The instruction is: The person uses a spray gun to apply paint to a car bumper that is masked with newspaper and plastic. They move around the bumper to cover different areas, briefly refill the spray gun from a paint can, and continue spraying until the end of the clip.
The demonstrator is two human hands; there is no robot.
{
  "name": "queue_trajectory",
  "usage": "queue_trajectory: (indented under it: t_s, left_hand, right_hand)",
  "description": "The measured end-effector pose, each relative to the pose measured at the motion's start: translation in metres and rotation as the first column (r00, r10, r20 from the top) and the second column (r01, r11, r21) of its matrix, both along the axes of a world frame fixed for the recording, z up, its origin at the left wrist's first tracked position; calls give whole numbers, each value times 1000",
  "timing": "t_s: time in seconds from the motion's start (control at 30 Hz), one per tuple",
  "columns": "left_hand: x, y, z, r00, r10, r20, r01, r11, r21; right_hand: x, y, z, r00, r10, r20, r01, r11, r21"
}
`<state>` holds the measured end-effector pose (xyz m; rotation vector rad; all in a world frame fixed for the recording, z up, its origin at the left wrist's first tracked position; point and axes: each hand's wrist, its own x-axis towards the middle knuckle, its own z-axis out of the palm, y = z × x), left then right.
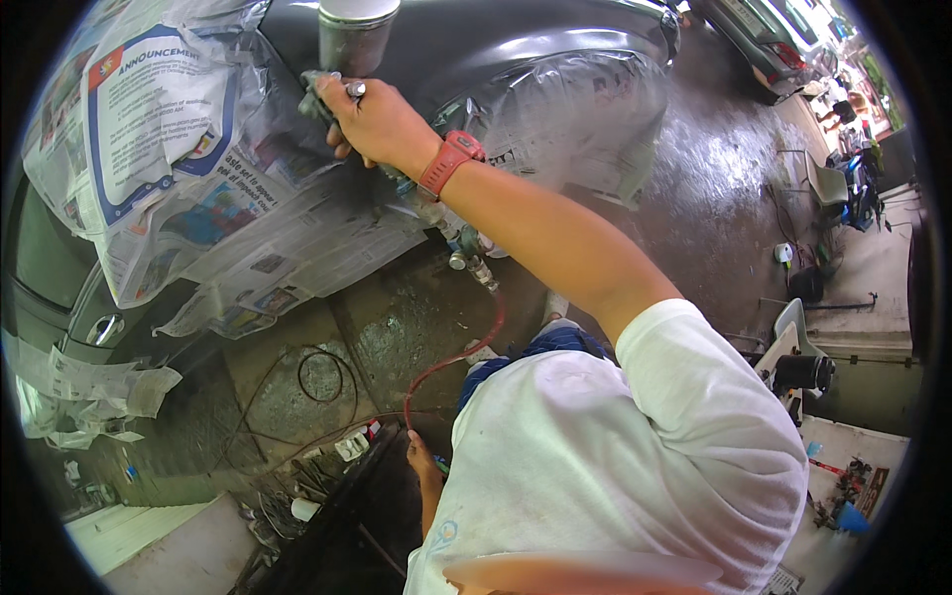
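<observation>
My right hand, with a red watch on its wrist, is closed around the handle of a paint spray gun. The gun's metal cup stands above my fingers, in front of a dark glossy car panel. Below the wrist, metal fittings join the gun to a red air hose. Lower down, close to my left side, my left hand grips that hose. Newspaper masking and clear plastic film cover the car around the panel. My fingers partly hide the gun's trigger.
More hose lies coiled on the stained floor. A dark bench with clutter stands at lower left. Another car is parked at upper right. Chairs and tools line the right side. The car's door handle shows at left.
</observation>
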<state>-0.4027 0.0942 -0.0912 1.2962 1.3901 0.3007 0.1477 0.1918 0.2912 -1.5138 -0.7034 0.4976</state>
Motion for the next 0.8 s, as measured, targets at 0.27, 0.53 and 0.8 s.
queue_trajectory:
  t_s: [0.27,0.53,0.8]
  left_hand:
    - [53,0,1,980,-177,-89,174,984,-37]
    - [154,-21,-6,825,-447,-345,478,878,6]
    - [283,-84,15,715,-604,-352,653,757,28]
  right_hand:
    - [65,-82,-23,984,-180,-5,176,966,-189]
    - [185,-258,-25,880,-455,135,474,862,-179]
    - [305,-405,-28,791,-597,133,612,763,-211]
